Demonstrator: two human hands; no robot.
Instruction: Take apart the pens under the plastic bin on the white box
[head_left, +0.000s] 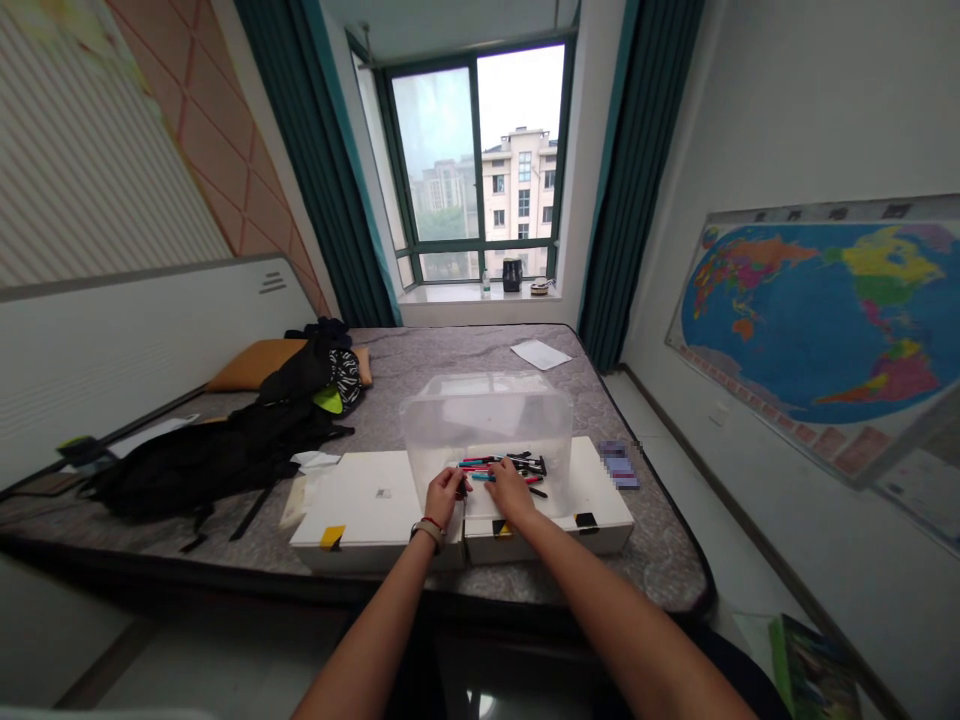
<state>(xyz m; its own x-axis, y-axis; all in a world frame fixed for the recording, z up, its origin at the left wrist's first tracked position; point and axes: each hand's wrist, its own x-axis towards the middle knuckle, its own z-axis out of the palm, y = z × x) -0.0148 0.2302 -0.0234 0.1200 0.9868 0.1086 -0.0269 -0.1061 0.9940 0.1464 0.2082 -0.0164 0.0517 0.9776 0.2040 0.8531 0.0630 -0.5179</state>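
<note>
both hands: left hand [444,494] | right hand [510,489] | touching pens [504,466] | white boxes [375,500]

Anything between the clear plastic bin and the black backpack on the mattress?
Head view: only a crumpled white sheet and bare grey mattress lie between the clear plastic bin and the black backpack.

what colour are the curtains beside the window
Dark teal curtains, hanging either side of the window; the head view shows them.
</note>
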